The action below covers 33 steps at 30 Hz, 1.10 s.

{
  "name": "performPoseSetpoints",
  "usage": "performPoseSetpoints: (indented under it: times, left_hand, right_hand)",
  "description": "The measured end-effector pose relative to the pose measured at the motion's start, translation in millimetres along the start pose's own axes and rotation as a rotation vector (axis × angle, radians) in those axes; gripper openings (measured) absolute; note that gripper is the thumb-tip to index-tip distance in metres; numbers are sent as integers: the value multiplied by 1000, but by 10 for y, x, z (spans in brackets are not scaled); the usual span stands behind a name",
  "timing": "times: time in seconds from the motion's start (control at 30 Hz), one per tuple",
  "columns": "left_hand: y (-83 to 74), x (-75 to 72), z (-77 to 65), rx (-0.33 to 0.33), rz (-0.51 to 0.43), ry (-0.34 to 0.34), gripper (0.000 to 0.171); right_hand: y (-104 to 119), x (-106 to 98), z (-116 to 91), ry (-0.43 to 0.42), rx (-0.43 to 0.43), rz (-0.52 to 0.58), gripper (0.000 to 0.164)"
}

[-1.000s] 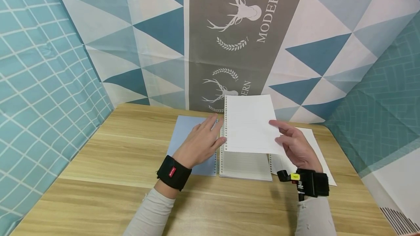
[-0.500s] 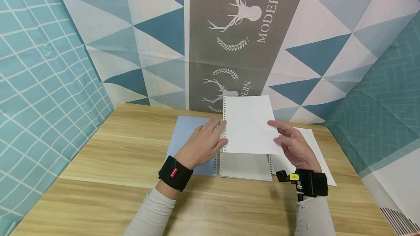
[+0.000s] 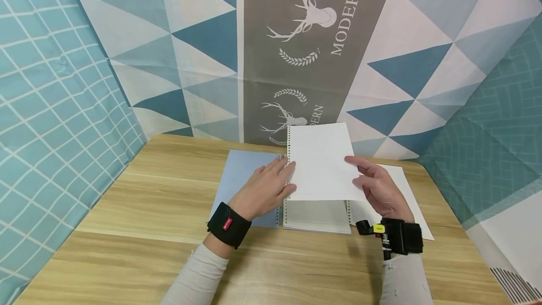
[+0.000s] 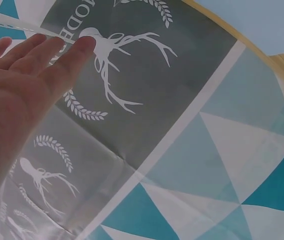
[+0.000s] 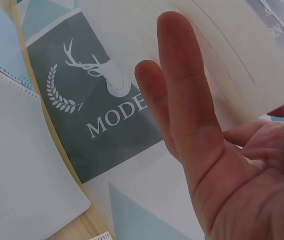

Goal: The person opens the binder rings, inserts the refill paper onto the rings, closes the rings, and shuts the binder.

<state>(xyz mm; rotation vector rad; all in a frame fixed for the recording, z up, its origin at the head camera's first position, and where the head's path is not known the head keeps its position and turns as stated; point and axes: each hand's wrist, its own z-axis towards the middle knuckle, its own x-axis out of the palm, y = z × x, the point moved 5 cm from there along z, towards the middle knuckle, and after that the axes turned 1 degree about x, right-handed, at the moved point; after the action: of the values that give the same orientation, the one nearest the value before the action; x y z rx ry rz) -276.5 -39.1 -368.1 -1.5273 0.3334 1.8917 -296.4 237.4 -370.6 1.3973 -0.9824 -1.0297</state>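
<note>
A loose-leaf sheet (image 3: 319, 161), white, faintly ruled and punched along its left edge, is held raised above the notebook pages. My right hand (image 3: 381, 189) pinches its right edge; the right wrist view has two fingers of that hand (image 5: 186, 100) lying against the sheet's lined face (image 5: 251, 45). At the punched edge, the straight fingers of my left hand (image 3: 264, 189) touch the sheet. Below lies a stack of ruled, punched pages (image 3: 317, 215), partly covered by the raised sheet. The notebook's light blue cover (image 3: 241, 168) lies flat to the left, partly under my left hand.
More white punched paper (image 3: 406, 187) lies on the right, partly behind my right hand. Everything rests on a wooden table (image 3: 139, 211). A patterned cloth backdrop (image 3: 203, 60) rises behind the table's far edge, with blue cloth (image 3: 63, 107) on the left.
My left hand has moved slightly right, its fingers coming onto the sheet's punched edge. The sheet has shifted a little left in my right hand, which has barely moved.
</note>
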Motion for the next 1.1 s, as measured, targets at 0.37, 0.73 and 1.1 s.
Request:
performPoseSetpoints:
  times: [0.37,0.73,1.1]
  left_hand:
    - [1,38,0,-20,-16,17,57]
    - [2,92,15,-21,8,31,56]
    - [-20,96,15,11,47,18,50]
  right_hand:
    - [-23,4,7,-4,18,-26,62]
    - [-31,1,7,-4,17,-78,61]
    - [-27,9,3,-2,41,-118,60]
